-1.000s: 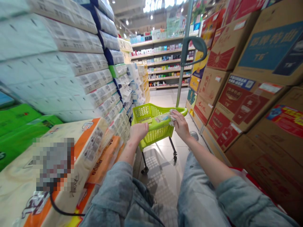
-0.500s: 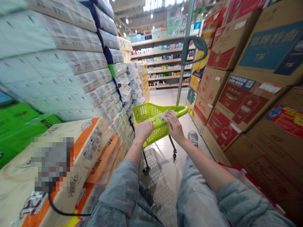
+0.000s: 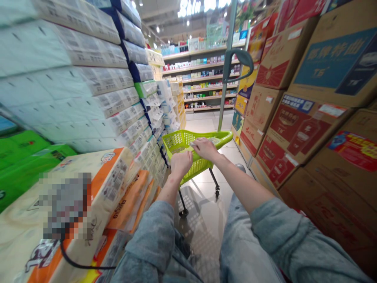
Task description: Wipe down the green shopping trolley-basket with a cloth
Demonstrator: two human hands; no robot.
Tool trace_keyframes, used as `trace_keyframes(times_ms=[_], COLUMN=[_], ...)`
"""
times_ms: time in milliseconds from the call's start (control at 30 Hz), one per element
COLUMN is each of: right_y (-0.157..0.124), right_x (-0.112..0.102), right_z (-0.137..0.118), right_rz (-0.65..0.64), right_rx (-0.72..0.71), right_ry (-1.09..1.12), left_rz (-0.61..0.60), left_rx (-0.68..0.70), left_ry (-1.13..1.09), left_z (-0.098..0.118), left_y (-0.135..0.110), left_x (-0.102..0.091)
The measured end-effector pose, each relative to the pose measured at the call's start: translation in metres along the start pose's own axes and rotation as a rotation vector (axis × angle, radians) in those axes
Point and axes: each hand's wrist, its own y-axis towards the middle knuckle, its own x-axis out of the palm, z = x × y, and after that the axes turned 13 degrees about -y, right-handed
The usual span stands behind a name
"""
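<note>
A lime-green wheeled shopping basket (image 3: 179, 139) stands on the tiled aisle floor in front of me, its grey pull handle (image 3: 237, 65) raised high. My left hand (image 3: 181, 163) is closed over the basket's near rim. My right hand (image 3: 204, 148) lies curled on the same rim just to the right, pressing a small pale crumpled cloth or wipe (image 3: 193, 144) against it; only a corner of that shows.
Stacked tissue and paper packs (image 3: 88, 90) wall the left side, with orange-and-cream packs (image 3: 97, 196) nearest me. Brown and red cartons (image 3: 297, 118) are piled along the right. Stocked shelves (image 3: 203, 74) cross the far end of the aisle.
My right hand has slid leftwards along the basket rim with the pale cloth, ending close beside my left hand. The left hand keeps its hold on the rim.
</note>
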Motion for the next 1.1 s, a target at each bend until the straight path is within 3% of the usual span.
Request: trace_keyframes(times_ms=[167, 300, 467, 567, 733, 833, 900, 1100], right_y=[0.011, 0.009, 0.002, -0.006, -0.026, -0.036, -0.035, -0.004], right_x=[-0.001, -0.001, -0.002, -0.001, 0.008, 0.008, 0.003, -0.015], right_z=[0.004, 0.012, 0.022, 0.022, 0.000, -0.022, -0.032, -0.037], right_rz=[-0.085, -0.072, -0.014, 0.055, 0.210, 0.231, 0.163, -0.298], right_rx=[-0.002, 0.000, -0.028, -0.066, -0.198, -0.169, -0.115, -0.006], right_ry=[-0.078, -0.047, -0.015, -0.018, -0.050, -0.069, -0.072, -0.108], left_rz=[0.128, 0.242, 0.121, 0.127, 0.232, 0.254, 0.251, 0.224], left_rx=[0.106, 0.047, -0.079, -0.084, -0.103, -0.122, -0.133, -0.149], left_ry=[-0.324, -0.537, -0.511, -0.514, -0.595, -0.634, -0.641, -0.609], left_z=[-0.004, -0.021, -0.038, -0.039, -0.035, -0.034, -0.034, -0.030], left_y=[-0.001, 0.000, 0.005, 0.006, 0.004, 0.003, 0.002, -0.002], left_x=[-0.003, -0.005, 0.007, 0.017, 0.025, 0.026, 0.025, 0.020])
